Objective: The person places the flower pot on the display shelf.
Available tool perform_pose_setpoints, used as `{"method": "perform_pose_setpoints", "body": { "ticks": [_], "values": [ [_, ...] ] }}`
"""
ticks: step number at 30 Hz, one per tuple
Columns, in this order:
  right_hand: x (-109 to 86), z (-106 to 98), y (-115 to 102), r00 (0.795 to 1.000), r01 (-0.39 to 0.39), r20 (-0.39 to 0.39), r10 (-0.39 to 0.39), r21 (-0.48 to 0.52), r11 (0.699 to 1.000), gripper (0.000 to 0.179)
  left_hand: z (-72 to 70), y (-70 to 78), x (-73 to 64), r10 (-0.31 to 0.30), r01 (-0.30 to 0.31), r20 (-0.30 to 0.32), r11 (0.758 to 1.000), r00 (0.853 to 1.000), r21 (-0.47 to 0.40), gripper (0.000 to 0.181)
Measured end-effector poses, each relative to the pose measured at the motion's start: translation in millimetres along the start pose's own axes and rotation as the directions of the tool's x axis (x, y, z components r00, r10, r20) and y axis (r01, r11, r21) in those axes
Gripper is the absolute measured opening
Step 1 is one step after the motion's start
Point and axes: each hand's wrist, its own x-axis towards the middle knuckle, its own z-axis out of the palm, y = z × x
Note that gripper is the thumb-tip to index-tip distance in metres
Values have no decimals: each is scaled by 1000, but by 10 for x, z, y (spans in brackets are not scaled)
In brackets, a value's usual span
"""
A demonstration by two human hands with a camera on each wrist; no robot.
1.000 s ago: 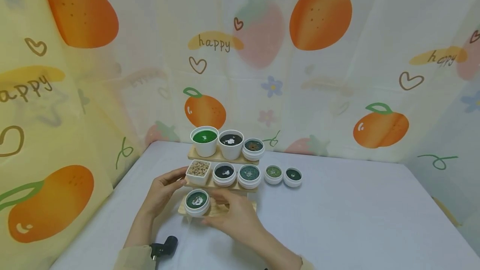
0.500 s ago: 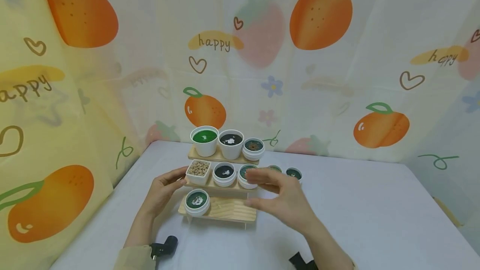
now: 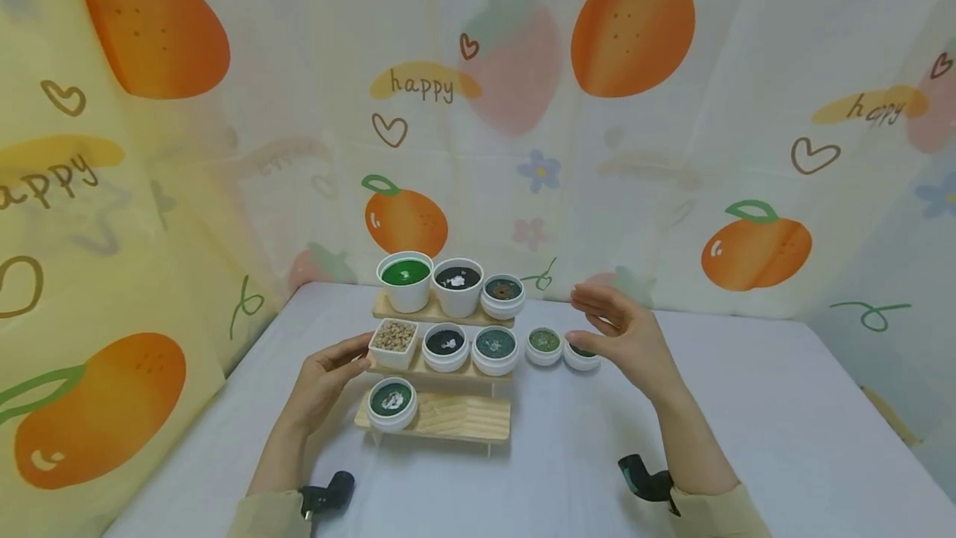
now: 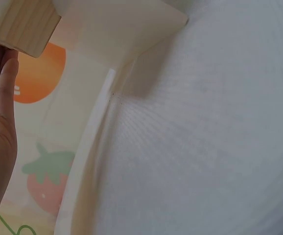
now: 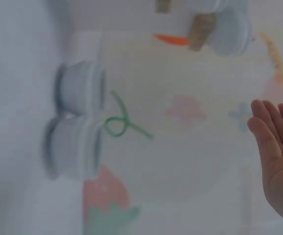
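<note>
My left hand (image 3: 332, 376) is at the left end of a three-tier wooden stand (image 3: 463, 418), its extended fingers touching near the square white dish (image 3: 394, 344) of pale chips. In the left wrist view, my fingers meet the edge of a wooden shelf (image 4: 26, 27). My right hand (image 3: 623, 339) is raised with fingers spread from the thumb and holds nothing. It partly covers a small round pot (image 3: 582, 362) with dark green content. Beside that stands another small pot (image 3: 544, 347) with green content. On the bottom tier, at its left end, sits a white pot (image 3: 392, 403) with green and white content.
The middle tier also bears a pot (image 3: 446, 347) with dark content and a teal-topped pot (image 3: 495, 349). On the top tier are a green-filled cup (image 3: 407, 285), a dark-filled cup (image 3: 458, 289) and a round pot (image 3: 504, 297). A printed fabric backdrop (image 3: 657, 189) closes off the table's back.
My right hand has let go of the pot at the left of the bottom tier and moved right and back to the two pots on the table. My left hand has stayed in place.
</note>
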Motion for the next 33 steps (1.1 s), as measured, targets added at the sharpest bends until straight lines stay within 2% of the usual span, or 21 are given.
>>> {"method": "perform_pose_setpoints", "body": {
  "ticks": [6, 11, 15, 22, 27, 33],
  "values": [
    [54, -89, 362, 989, -140, -51, 137, -45, 989, 69, -3, 11, -6, 13, -13, 3, 1000, 1000, -18, 35],
    [77, -123, 646, 968, -250, -15, 249, -56, 967, 75, -5, 19, -22, 13, -13, 3, 1000, 1000, -26, 34],
    [97, -124, 798, 952, -304, 10, 305, -61, 951, 79, -4, 15, -20, 12, -12, 2, 1000, 1000, -28, 34],
    [120, -183, 1002, 928, -370, 25, 372, -75, 926, 84, -1, -7, -2, 19, -18, 9, 999, 1000, -38, 35],
    [135, -211, 1065, 921, -380, 52, 385, -85, 921, 85, -1, 3, 16, 15, -14, 7, 999, 1000, -35, 35],
    [142, -192, 1142, 920, -364, 97, 381, -153, 919, 84, -2, 5, -4, 9, -9, -2, 1000, 1000, -22, 34]
  ]
}}
